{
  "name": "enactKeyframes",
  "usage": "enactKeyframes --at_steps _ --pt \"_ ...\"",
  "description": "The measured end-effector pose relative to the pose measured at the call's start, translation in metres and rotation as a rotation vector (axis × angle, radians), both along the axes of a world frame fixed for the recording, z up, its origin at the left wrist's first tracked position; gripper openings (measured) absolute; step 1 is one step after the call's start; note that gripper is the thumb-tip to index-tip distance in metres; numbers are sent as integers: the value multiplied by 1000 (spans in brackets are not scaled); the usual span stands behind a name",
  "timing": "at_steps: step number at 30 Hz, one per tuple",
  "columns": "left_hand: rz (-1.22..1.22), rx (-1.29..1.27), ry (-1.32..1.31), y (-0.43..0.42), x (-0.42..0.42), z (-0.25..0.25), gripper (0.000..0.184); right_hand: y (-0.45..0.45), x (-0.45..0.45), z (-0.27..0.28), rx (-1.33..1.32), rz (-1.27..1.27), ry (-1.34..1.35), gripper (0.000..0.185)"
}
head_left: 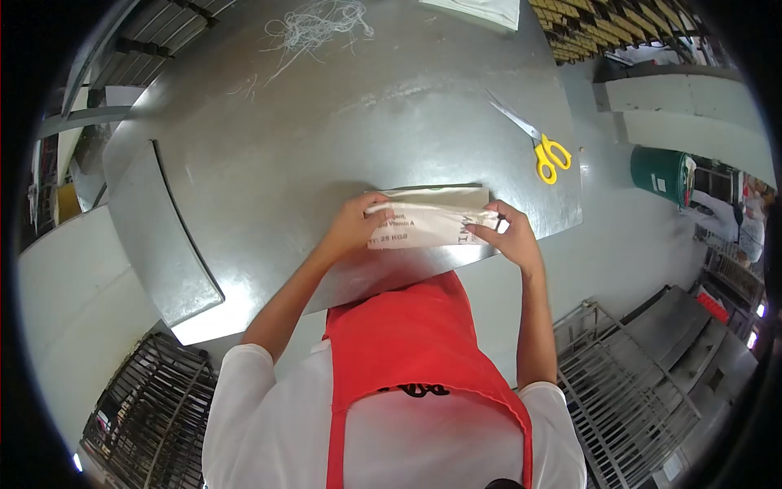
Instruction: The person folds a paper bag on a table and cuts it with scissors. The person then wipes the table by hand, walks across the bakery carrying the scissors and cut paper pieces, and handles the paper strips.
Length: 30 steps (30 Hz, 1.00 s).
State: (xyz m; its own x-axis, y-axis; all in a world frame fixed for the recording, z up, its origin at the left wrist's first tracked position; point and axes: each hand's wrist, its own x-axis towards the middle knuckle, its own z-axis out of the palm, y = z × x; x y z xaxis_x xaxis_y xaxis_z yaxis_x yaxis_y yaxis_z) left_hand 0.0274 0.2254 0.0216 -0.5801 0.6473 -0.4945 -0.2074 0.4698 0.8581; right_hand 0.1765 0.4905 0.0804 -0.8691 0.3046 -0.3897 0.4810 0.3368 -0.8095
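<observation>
At the center, the left hand (356, 225) and right hand (511, 235) pinch opposite ends of a folded printed sack (428, 226) at the near edge of the metal bench (309, 138). Yellow-handled scissors (538, 143) lie open at upper right; a loose tangle of white string (318, 26) sits toward the top left. A red apron (423, 342) fills the lower middle.
</observation>
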Motion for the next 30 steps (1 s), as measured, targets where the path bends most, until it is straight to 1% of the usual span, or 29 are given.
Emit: enactKeyframes --at_steps 4,6,7,9,10,12,13,15,19,22,24,25,27,30 --pt "57 -75 67 3 2 2 26 -3 1 -3 -26 -41 -6 29" --pt "206 15 -66 -1 8 -1 26 -4 4 -4 -35 -11 100 28" --pt "202 10 -67 -2 11 -2 26 -6 5 -5 -39 -15 98 28" --pt "290 55 -92 -3 17 -4 29 -12 7 -4 -166 -116 68 26" --pt "287 55 -91 -3 18 -7 29 -11 9 -11 -167 -119 69 26" --pt "319 -30 17 1 19 -6 28 -10 9 -26 -384 -323 -99 27" --pt "325 -31 24 4 18 -1 28 -7 9 -26 -386 -316 -94 27" --pt "281 -186 172 8 18 10 31 -5 9 -25 -360 -250 -135 26" --pt "305 -122 156 9 23 -2 29 -10 14 -24 -339 -290 -137 25" --pt "332 -78 195 11 26 -6 29 -19 16 -24 -267 -328 -108 27" --pt "316 -28 204 12 25 -3 27 -25 17 -23 -180 -410 -68 29" --pt "315 -29 204 13 25 1 27 -26 18 -26 -181 -412 -69 29" --pt "312 -144 182 16 25 7 26 -29 22 -34 -77 -445 -91 30" --pt "309 -161 214 16 27 3 26 -33 24 -43 -18 -474 -48 33"
